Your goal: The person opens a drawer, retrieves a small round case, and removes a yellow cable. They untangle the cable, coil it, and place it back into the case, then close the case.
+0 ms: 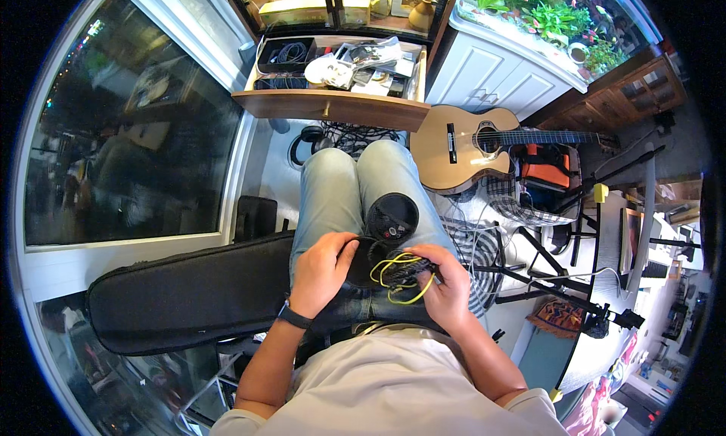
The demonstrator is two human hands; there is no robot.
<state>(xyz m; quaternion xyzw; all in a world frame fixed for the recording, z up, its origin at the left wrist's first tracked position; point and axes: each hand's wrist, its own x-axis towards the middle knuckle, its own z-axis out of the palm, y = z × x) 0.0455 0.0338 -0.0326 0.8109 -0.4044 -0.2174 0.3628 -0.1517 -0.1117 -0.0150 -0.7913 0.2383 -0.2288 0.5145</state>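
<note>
My left hand (323, 271), a dark band on its wrist, grips the near part of a black round zip case (392, 216) on my thighs. The case lies open, and its far half has a mesh pocket with small items behind it. In my right hand (448, 285) is a coiled bundle of black cable (405, 272), held over the case's right side. A thin yellow cord (409, 301) loops out from that bundle. Fingers and cable hide part of the case's near half.
Beyond my knees, a wooden drawer (334, 108) stands pulled out, filled with cables and packets. Headphones (311, 136) and tangled cables (363, 135) lie beneath it. An acoustic guitar (468, 144) is at right, near black stand legs (553, 280). A long black padded case (193, 291) extends left.
</note>
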